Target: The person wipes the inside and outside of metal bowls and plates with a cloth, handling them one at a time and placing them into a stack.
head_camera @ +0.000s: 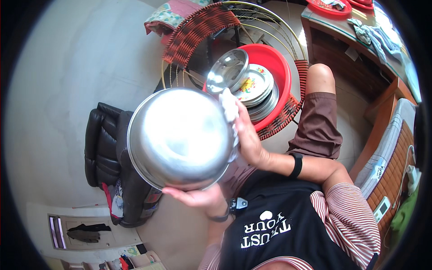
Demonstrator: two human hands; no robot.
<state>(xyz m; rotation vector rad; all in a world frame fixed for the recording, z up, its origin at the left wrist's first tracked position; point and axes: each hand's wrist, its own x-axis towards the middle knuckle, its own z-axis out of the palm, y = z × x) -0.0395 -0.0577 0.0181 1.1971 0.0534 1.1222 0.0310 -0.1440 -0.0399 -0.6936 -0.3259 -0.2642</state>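
A large shiny stainless steel bowl (182,135) is held up before me, its rounded underside facing the camera. At the lower rim, my left hand (202,199) grips it, thumb along the edge. My right hand (248,135) presses a white cloth (229,106) to the bowl's right side. Past that hand stands a red plastic basin (285,71). Inside it, a second steel bowl (227,71) leans tilted at the left, beside stacked plates with a floral pattern (254,82). Below those plates are several metal plates or trays (268,108). The raised bowl hides the basin's lower left.
The basin rests on a round chair with red-and-black woven bands (199,37). A black leather armchair (104,145) stands left. At the upper right is a glass-topped wooden cabinet (330,23) with cloths (374,37). A cushioned seat (388,162) holding a power strip and cable lies close on my right.
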